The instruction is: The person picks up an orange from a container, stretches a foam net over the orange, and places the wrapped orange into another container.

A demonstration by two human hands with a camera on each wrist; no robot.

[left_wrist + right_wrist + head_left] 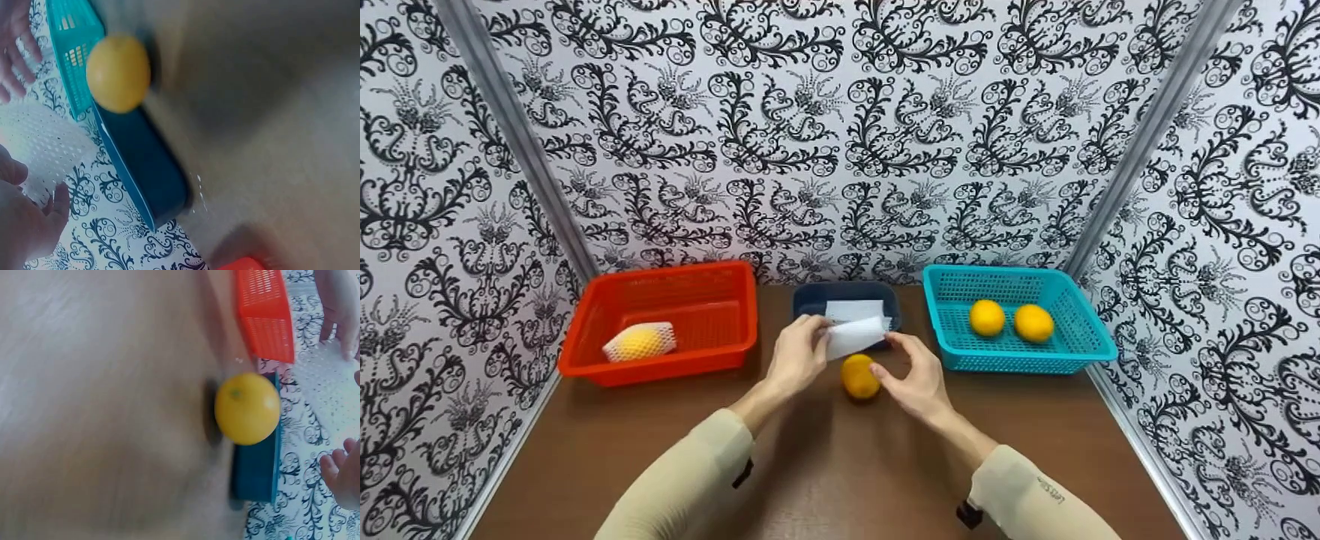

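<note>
Firstly, the left hand (797, 352): fingers curled, pinching one end of a white net sleeve (856, 337) (the mesh is plain in the left wrist view). Right hand (919, 379): fingers spread wide, gripping nothing, near the sleeve's other end; whether a fingertip touches it, one cannot tell.

Item, one orange fruit (860, 376), single, resting on the brown counter (840, 480) between the two hands, just below the held sleeve and near the right thumb.

Item, one dark blue tray (807, 298), behind the fruit, containing further white netting (855, 308) (partly hidden by the held sleeve).

Item, one red basket (660, 370), to the left, perforated; contents, one fruit in white netting (639, 343), lying on its side.

Item, one turquoise basket (1020, 363), to the right, likewise perforated; contents, two bare orange fruits (1033, 323), side by side, slightly apart.

Outermost: pale long sleeves (697, 465) on both forearms (lettering on the right one), and walls (810, 150) papered in black scrolls on white.
</note>
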